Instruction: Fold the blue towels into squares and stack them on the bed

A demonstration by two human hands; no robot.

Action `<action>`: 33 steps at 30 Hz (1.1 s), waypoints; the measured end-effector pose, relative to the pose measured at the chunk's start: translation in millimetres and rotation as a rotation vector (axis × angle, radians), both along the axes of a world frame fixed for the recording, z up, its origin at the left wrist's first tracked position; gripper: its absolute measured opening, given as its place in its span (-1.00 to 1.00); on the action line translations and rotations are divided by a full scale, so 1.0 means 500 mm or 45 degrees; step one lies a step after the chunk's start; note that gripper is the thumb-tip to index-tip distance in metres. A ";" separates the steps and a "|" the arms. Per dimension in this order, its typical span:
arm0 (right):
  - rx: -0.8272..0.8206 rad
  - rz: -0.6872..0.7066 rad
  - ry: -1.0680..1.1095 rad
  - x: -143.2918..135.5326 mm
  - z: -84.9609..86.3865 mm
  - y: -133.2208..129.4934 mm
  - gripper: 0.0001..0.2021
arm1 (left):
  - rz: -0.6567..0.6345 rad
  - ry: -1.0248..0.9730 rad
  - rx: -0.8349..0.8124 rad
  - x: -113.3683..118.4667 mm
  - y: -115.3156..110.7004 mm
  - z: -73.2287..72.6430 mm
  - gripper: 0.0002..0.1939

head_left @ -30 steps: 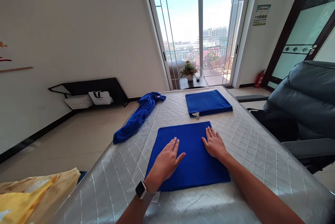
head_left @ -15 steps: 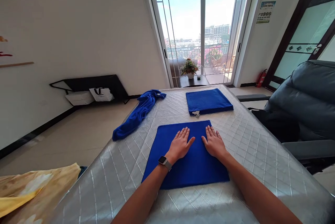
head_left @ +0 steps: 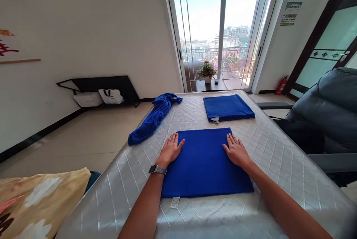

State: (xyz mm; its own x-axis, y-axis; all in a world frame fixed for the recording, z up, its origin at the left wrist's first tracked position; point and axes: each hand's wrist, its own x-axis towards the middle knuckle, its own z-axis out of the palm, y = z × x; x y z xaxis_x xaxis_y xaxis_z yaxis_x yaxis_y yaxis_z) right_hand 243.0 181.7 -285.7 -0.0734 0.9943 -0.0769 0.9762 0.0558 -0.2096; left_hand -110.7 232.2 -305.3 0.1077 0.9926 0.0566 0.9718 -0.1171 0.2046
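Note:
A blue cloth (head_left: pixel 205 168) lies flat as a rectangle on the silvery quilted mattress (head_left: pixel 279 164), a white tag showing at its near edge. My left hand (head_left: pixel 170 150) rests open across its upper left edge, a watch on the wrist. On the upper right edge lies my right hand (head_left: pixel 236 150), palm down with fingers stretched out. Beyond them sits a neat stack of folded blue cloths (head_left: pixel 229 107) with a small tag at its near corner. A crumpled blue cloth (head_left: pixel 152 120) lies along the mattress's left edge.
At the right stands a dark leather armchair (head_left: pixel 329 108). A patterned blanket (head_left: pixel 44 198) is at the lower left. Past the far edge are a potted plant (head_left: pixel 207 71) on a small table, a glass sliding door, and a black frame (head_left: pixel 103 86) with white bags by the wall.
My left hand has moved left, from the middle of the flat cloth to its left edge. The tag at the near edge now shows. The view has shifted slightly.

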 end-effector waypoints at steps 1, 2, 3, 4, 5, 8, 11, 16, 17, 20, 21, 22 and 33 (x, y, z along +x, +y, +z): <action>0.031 0.020 -0.002 -0.001 0.006 0.003 -0.30 | -0.007 -0.007 0.003 0.002 -0.001 0.002 -0.07; 0.069 0.044 -0.003 -0.003 0.013 0.009 -0.31 | -0.013 -0.010 0.007 0.003 -0.002 0.003 -0.07; 0.105 0.069 -0.002 -0.005 0.020 0.017 -0.32 | -0.017 -0.010 0.009 0.003 -0.003 0.005 -0.07; 0.131 0.089 -0.001 -0.008 0.026 0.027 -0.32 | -0.019 -0.004 0.009 0.003 -0.005 0.007 -0.07; 0.139 0.094 -0.002 -0.012 0.031 0.038 -0.32 | -0.019 0.005 0.008 0.003 -0.006 0.009 -0.07; 0.080 0.028 -0.007 -0.019 0.028 0.072 -0.32 | -0.015 0.027 0.014 0.004 -0.009 0.012 -0.08; 0.046 -0.036 -0.008 -0.019 0.005 0.093 -0.31 | -0.020 0.026 0.029 0.004 -0.010 0.010 -0.08; 0.072 -0.037 0.005 -0.012 -0.019 0.097 -0.30 | -0.017 0.028 0.033 0.000 -0.002 0.000 -0.09; 0.075 -0.034 0.008 -0.012 -0.019 0.096 -0.30 | -0.014 0.032 0.036 -0.001 -0.001 -0.002 -0.09; 0.074 -0.035 0.017 -0.011 -0.016 0.097 -0.29 | -0.008 0.049 0.035 -0.001 0.001 -0.002 -0.11; 0.073 -0.036 0.022 -0.011 -0.016 0.097 -0.29 | -0.006 0.055 0.031 0.000 0.001 -0.002 -0.11; 0.074 -0.035 0.027 -0.011 -0.015 0.098 -0.29 | -0.004 0.060 0.027 -0.001 0.001 -0.001 -0.11; 0.075 -0.049 0.114 -0.011 -0.010 0.096 -0.29 | -0.013 0.141 0.114 0.044 0.008 0.030 -0.11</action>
